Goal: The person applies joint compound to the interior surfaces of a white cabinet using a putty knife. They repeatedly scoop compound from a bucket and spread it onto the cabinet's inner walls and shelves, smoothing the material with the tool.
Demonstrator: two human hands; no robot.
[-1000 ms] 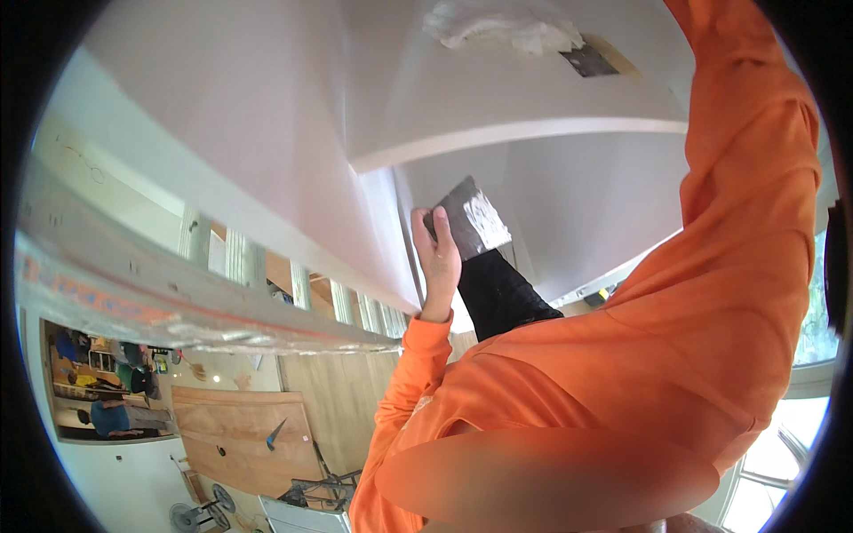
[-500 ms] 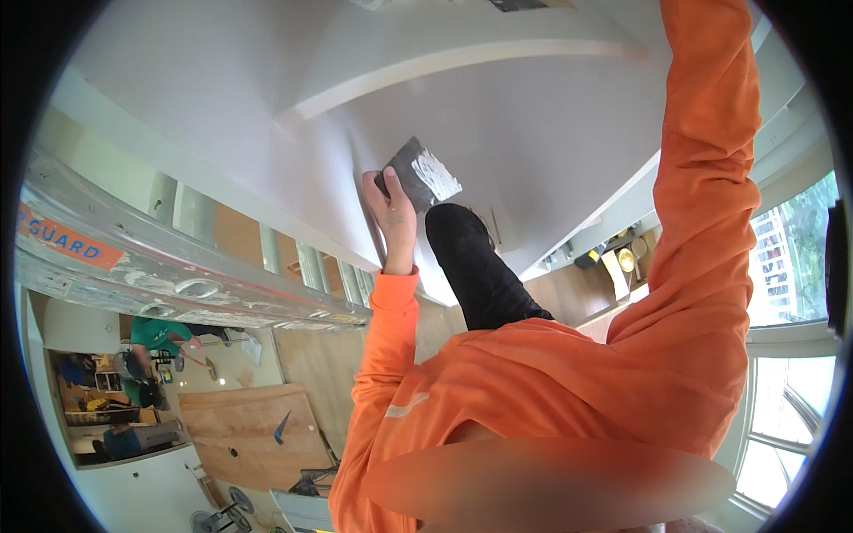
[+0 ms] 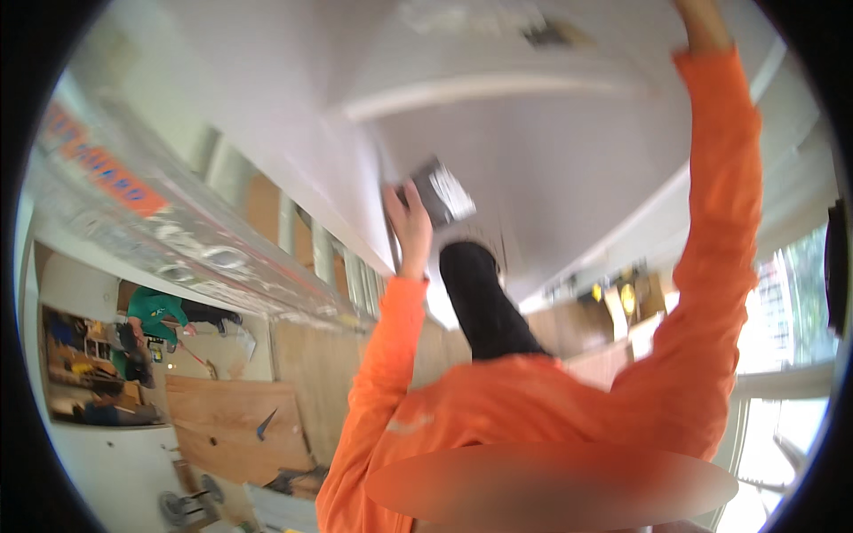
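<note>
My left hand is closed around the edge of a broad, dark, flat putty blade. White filler is smeared over the blade's outer end. The hand is held next to a pale panel surface, just above my black-clad leg. My right arm, in an orange sleeve, reaches up to the upper right. Only the wrist and part of my right hand show at the top edge; its fingers are out of the picture, so what it holds is hidden.
A metal ladder runs along the left. A curved white edge crosses the panel; beyond it lies a blurred dark item. Far left, a person in green bends near a wooden board. Windows stand at right.
The whole view has shifted and blurred. My left hand and the blade appear lower and further right. My right wrist has come into the picture, as has the dark item at the top.
</note>
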